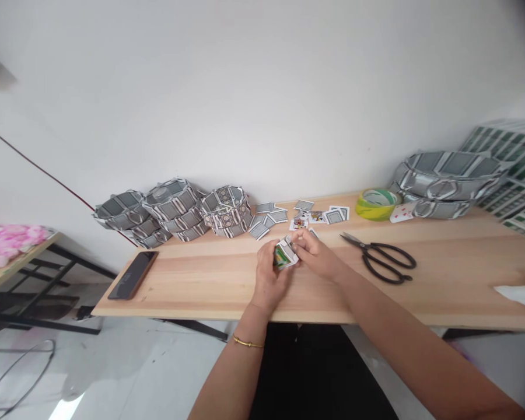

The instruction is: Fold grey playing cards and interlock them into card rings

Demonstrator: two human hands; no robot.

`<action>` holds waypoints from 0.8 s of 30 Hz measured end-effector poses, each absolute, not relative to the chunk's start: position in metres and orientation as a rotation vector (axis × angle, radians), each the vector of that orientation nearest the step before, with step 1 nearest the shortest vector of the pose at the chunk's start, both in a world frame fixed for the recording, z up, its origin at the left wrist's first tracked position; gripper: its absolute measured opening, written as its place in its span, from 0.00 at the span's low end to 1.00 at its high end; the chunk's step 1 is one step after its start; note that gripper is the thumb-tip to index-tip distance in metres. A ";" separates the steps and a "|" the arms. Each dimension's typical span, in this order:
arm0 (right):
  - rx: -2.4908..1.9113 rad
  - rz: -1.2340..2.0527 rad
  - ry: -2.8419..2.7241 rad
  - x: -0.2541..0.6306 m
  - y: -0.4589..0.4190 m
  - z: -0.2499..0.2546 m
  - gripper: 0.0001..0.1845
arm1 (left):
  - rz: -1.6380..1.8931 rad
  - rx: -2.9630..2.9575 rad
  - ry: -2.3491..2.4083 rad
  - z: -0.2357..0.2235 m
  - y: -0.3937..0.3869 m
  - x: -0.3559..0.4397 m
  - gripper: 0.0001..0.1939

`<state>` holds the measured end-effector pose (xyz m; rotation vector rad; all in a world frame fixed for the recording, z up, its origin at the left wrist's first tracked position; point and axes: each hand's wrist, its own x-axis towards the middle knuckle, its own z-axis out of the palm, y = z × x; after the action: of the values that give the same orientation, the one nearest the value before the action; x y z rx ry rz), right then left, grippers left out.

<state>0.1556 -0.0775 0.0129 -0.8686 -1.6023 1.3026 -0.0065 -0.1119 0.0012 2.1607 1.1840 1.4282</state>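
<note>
My left hand (269,277) is wrapped round a small green and white playing card box (284,255) just above the wooden table. At the box's upper right end, the fingers of my right hand (311,252) are closed in a pinch on its flap; the fingertips partly hide that end. Just beyond my hands lie loose folded playing cards (268,220) with grey patterned backs. Beside them are several face cards (317,217), and more grey-backed cards (336,216) lie to their right.
Round baskets of folded cards (175,213) stand against the wall at left; a larger one (450,175) stands at right. Black-handled scissors (382,261), yellow-green tape (374,205), a phone (133,276) and white paper (520,296) lie on the table (201,291). Stacked card boxes (516,175) fill the right end.
</note>
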 end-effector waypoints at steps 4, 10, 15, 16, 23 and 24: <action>-0.900 1.337 -1.636 0.159 -0.074 0.016 0.12 | 1.450 2.128 1.168 0.001 -0.113 -0.006 0.29; -0.952 1.147 -1.713 0.162 -0.077 0.024 0.09 | 1.481 2.252 1.281 -0.001 -0.112 -0.005 0.28; -0.988 0.963 -1.852 0.168 -0.074 0.023 0.09 | 1.436 2.315 1.368 -0.003 -0.111 -0.005 0.27; -1.000 0.941 -1.871 0.169 -0.073 0.023 0.09 | 1.427 2.323 1.374 -0.003 -0.111 -0.005 0.27; -1.052 0.903 -1.860 0.170 -0.073 0.025 0.09 | 1.400 2.334 1.395 -0.004 -0.111 -0.005 0.26; -1.053 0.916 -1.860 0.170 -0.074 0.025 0.10 | 1.399 2.336 1.394 -0.004 -0.111 -0.005 0.26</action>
<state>0.1703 -0.0736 0.0252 -1.0533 -1.8596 0.9158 -0.0046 -0.1109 -0.0039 2.3358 1.3935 1.3994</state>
